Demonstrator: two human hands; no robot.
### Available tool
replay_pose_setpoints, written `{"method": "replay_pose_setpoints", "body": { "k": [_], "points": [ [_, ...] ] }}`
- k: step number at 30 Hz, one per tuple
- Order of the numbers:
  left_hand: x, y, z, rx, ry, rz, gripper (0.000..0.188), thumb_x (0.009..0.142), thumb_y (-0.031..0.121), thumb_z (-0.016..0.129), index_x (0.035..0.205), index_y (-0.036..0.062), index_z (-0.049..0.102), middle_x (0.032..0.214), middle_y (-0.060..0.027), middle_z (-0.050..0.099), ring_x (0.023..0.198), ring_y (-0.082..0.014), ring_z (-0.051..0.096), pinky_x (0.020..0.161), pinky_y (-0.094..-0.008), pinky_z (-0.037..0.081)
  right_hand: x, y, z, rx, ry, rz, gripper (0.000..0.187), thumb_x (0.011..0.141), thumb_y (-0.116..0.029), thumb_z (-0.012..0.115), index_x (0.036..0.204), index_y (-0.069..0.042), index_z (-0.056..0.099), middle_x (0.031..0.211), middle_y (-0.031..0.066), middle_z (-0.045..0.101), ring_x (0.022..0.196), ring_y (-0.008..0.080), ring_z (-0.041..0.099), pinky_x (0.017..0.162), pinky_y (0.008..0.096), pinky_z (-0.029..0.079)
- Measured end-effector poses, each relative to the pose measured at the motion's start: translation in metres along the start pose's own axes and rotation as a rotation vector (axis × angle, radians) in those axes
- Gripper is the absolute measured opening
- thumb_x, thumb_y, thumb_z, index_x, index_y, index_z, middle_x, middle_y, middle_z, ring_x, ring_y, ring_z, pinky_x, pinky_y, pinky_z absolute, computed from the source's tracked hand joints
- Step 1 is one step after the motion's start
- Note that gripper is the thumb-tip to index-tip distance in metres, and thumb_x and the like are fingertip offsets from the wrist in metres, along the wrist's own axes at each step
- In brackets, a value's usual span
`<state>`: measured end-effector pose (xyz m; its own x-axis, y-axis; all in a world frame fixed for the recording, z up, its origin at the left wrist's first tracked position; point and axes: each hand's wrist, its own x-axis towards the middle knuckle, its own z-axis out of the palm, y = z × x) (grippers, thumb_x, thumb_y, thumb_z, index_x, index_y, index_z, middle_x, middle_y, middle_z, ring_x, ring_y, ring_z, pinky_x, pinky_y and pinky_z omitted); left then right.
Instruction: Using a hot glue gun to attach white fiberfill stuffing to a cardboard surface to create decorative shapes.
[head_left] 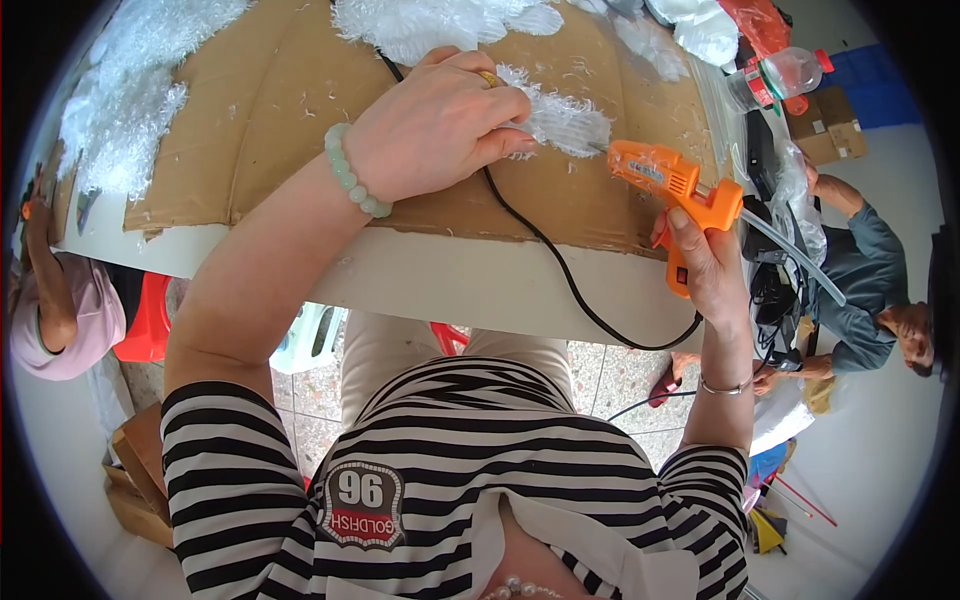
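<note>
My right hand (pixel 709 266) grips an orange hot glue gun (pixel 655 172) by its handle, with a clear glue stick (pixel 795 255) jutting from its back end. The gun's nozzle points left and meets the right end of a white fluffy, feathery piece (pixel 565 122). Over that piece's left end, my left hand (pixel 450 125) is closed, thumb and fingers curled on it; some fingertips are hidden behind the hand. A black cord (pixel 545 240) loops from under my left hand across the table edge toward the right.
Brown cardboard (pixel 280 110) covers the white table (pixel 400 270). White fluffy heaps (pixel 125 120) lie at the far left and top. A plastic bottle (pixel 785 78) lies at the far right near tangled black cables (pixel 770 295). One person (pixel 860 270) sits at the right, another (pixel 70 310) at the left.
</note>
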<state>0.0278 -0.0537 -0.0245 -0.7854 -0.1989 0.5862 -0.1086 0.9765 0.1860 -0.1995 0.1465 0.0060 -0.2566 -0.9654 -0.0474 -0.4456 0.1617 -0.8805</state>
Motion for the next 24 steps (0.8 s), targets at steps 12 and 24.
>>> {"method": "replay_pose_setpoints", "body": {
  "k": [12,24],
  "points": [
    [-0.001,0.001,-0.004,-0.003,-0.089,-0.047,0.017,0.080,0.023,0.063,0.085,0.0079,0.059,0.076,-0.0054,0.061,0.096,-0.0292,0.052,0.089,-0.0383,0.039,0.001,-0.009,0.011,-0.004,-0.031,-0.025,0.031,0.090,-0.034,0.054,0.098,-0.004,0.051,0.076,0.0017,0.054,0.071,0.0095,0.051,0.063,0.0235,0.040],
    [0.000,-0.001,0.000,0.011,0.008,-0.001,0.020,0.082,0.028,0.059,0.081,0.0090,0.062,0.066,-0.0050,0.061,0.087,-0.0272,0.055,0.087,-0.0390,0.040,0.015,-0.013,0.020,-0.054,-0.059,-0.007,0.031,0.092,-0.034,0.051,0.095,-0.004,0.050,0.077,0.0018,0.052,0.070,0.0107,0.050,0.064,0.0255,0.042]
  ]
}}
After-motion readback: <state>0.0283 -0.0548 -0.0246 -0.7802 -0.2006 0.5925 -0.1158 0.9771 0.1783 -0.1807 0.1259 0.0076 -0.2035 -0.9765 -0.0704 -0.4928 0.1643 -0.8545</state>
